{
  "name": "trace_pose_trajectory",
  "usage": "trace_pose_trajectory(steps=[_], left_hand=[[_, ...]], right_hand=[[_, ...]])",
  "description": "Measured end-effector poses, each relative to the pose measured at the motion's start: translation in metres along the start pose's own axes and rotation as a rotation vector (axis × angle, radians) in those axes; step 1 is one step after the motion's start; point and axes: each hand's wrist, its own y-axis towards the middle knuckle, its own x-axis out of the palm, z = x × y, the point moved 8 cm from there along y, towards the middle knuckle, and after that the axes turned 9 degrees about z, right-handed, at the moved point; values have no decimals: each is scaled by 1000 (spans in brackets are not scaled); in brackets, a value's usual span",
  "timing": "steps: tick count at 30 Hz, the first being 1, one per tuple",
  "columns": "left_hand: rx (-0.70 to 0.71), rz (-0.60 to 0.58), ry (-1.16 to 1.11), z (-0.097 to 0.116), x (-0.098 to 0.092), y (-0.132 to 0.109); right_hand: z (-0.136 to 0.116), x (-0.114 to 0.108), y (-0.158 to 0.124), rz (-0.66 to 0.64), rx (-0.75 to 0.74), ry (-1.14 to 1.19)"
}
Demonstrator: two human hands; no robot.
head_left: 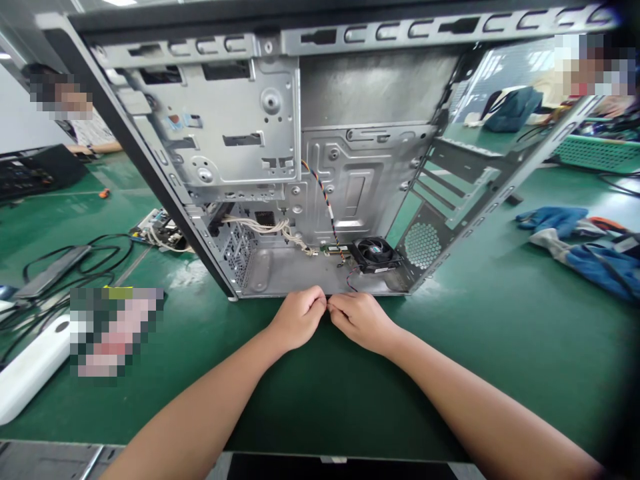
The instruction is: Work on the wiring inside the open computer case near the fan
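An open grey metal computer case (280, 133) stands upright on the green table (500, 333), its open side facing me. Inside lie a black cooler fan (374, 253), a small green memory stick (334, 250) and white cable bundles (270, 227). My left hand (298, 317) and my right hand (361, 320) are curled closed and meet fingertip to fingertip at the case's near bottom edge. They pinch something tiny between them that I cannot make out; a thin dark wire (351, 279) runs from there toward the fan.
A circuit board (159, 230) and black cables (75, 257) lie at the left, with a white device (30, 370) near the front left. Blue cloth (585, 250) lies at the right, a green basket (597, 152) behind it. Other people sit at the far left and far right.
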Motion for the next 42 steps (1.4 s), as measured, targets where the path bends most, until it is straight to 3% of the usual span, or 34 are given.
trace_pose_trajectory(steps=[6, 16, 29, 31, 37, 42], left_hand=[[146, 68, 106, 9, -3, -3], [193, 22, 85, 10, -1, -4], [-258, -137, -302, -23, 15, 1], [-274, -135, -318, -24, 15, 0], [48, 39, -31, 2, -4, -1], [193, 66, 117, 12, -5, -7]], right_hand=[[1, 2, -1, 1, -8, -22], [1, -2, 1, 16, 31, 21], [-5, 0, -1, 20, -60, 11], [-6, 0, -1, 20, -66, 1], [-1, -1, 1, 7, -17, 1], [2, -3, 2, 1, 25, 40]])
